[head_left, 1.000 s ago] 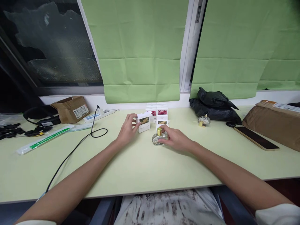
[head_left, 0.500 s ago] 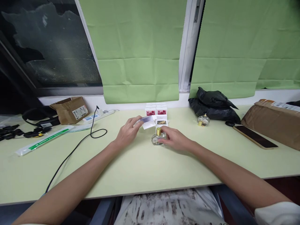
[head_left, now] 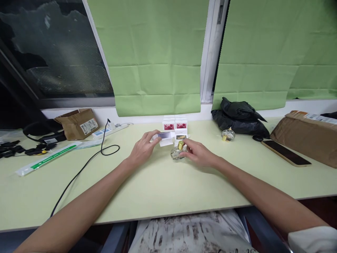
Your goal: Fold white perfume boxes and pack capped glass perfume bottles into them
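My left hand [head_left: 144, 147] grips a small white carton [head_left: 165, 136], its open end and flaps turned toward me. In my right hand [head_left: 198, 152] is a clear glass perfume bottle [head_left: 177, 153] with a gold cap [head_left: 180, 144], tilted a little to the right, just in front of the carton. Thumb and fingers close on the bottle's right side and cap. Right behind stand several small white boxes with pink-red pictures [head_left: 181, 125], and one box with a dark picture [head_left: 181, 137] sits in front of them. A second glass bottle [head_left: 228, 135] lies tipped to the right.
Black plastic bags [head_left: 238, 117], a phone [head_left: 286, 153] and a brown parcel [head_left: 305, 137] lie on the right. To the left are a brown cardboard box [head_left: 77, 123], a black cable [head_left: 79, 173], a power strip [head_left: 113, 130] and a green-white packet [head_left: 48, 159].
The bottle in my right hand has tilted to the right and risen slightly. The carton in my left hand has turned so its opening faces me more.
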`<control>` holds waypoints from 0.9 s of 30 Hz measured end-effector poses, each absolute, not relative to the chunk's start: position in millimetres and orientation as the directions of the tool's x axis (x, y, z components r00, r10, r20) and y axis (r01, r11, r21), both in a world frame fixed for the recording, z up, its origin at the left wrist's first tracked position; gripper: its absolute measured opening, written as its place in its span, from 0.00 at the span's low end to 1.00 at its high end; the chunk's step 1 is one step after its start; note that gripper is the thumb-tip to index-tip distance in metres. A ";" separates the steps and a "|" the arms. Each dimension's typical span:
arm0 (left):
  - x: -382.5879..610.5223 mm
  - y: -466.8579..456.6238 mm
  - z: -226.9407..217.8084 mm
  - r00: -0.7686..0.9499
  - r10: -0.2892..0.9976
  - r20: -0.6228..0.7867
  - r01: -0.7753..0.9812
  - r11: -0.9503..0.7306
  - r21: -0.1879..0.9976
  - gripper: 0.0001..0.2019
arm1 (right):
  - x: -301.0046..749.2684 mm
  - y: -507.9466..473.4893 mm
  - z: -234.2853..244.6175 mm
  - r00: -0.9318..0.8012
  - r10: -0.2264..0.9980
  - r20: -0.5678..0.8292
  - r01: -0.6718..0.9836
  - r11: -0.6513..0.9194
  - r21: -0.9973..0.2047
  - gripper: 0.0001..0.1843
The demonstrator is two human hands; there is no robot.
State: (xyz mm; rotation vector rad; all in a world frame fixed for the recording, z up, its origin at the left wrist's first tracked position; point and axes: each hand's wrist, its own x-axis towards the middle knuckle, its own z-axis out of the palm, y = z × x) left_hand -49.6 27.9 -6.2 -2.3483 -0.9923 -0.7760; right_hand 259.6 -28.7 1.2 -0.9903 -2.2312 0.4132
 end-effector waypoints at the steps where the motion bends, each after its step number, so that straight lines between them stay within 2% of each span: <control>1: -49.0 27.5 -6.1 0.582 0.486 0.652 0.753 -0.625 -0.206 0.22 | 260.3 -28.6 1.7 -0.471 0.744 0.474 0.531 0.668 -0.520 0.13; 6: -44.5 23.3 -5.5 0.603 0.483 0.635 0.727 -0.661 -0.186 0.22 | 261.2 -31.2 7.1 -0.253 0.715 0.651 0.484 0.677 -0.555 0.14; 10: -35.0 15.3 -4.7 0.614 0.494 0.615 0.691 -0.713 -0.118 0.20 | 258.0 -33.3 9.0 -0.146 0.697 0.702 0.437 0.682 -0.586 0.15; 17: -16.5 0.6 -7.1 0.605 0.486 0.631 0.608 -0.794 0.029 0.18 | 253.2 -32.8 5.1 -0.149 0.683 0.715 0.419 0.698 -0.580 0.14; 27: -16.4 -1.7 -8.7 0.609 0.429 0.667 0.532 -0.845 0.057 0.16 | 250.3 -35.8 7.1 -0.155 0.681 0.716 0.416 0.702 -0.578 0.14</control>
